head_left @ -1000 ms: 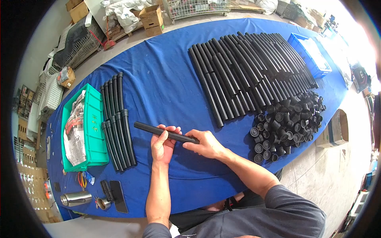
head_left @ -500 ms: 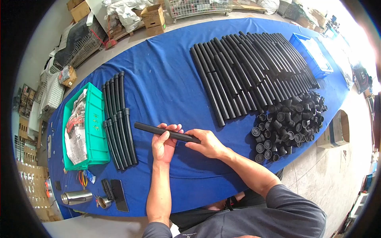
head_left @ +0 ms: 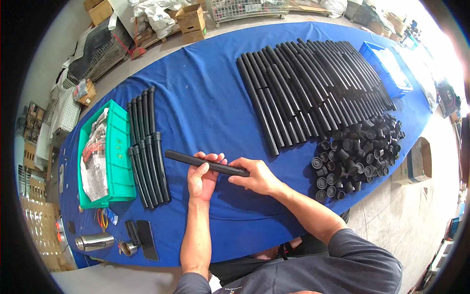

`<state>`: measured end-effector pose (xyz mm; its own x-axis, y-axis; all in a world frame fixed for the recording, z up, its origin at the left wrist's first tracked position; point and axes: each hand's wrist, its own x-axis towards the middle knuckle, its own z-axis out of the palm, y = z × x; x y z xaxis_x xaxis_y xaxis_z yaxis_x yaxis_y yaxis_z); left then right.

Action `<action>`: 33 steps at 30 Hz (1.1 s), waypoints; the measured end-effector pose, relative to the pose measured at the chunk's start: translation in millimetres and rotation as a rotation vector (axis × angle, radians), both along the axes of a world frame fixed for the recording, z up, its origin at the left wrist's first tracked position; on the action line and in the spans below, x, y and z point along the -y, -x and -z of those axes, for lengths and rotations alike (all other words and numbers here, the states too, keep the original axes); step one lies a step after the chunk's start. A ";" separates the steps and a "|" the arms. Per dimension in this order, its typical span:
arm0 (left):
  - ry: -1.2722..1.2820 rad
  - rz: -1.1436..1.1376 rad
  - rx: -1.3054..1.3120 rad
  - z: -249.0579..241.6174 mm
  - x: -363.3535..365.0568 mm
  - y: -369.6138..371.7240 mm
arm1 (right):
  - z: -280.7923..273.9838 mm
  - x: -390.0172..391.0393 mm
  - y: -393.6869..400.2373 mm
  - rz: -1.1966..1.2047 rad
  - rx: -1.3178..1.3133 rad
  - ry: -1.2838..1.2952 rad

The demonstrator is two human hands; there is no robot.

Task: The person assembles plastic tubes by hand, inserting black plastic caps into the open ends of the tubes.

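A black tube lies slantwise across both hands above the blue cloth. My left hand is palm up, with thumb and fingers around the tube's middle. Closed on its right end is my right hand, which hides that end. To the left, two rows of black tubes with caps on their upper ends rest side by side. A wide layer of plain black tubes covers the far right part of the table. Just below it is a heap of black caps.
A green crate holding newspaper stands at the left of the blue-covered table. A blue crate is at the far right. Near the front left lie a steel flask, a phone and pliers.
Both hands keep hold of the tube and have hardly moved. The view has shifted very slightly.
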<state>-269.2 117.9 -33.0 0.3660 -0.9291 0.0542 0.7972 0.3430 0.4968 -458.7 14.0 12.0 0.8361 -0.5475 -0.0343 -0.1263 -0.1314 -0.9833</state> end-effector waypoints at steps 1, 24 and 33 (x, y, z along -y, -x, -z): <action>0.028 -0.006 0.006 -1.2 -0.3 0.6 | -0.5 0.7 -0.6 -0.015 -0.023 -0.200; -0.549 -0.277 2.420 -103.1 -101.7 2.7 | 4.0 6.4 2.8 -0.291 -0.020 -0.220; -0.762 -0.560 2.149 -132.2 3.9 -149.6 | 21.0 -8.9 -8.0 -0.086 0.134 -0.096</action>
<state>-119.5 113.9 99.2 0.4081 -0.8282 0.3841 -0.9067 -0.3185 0.2766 -450.7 23.0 -9.1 0.8804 -0.4732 0.0319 0.0144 -0.0405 -0.9991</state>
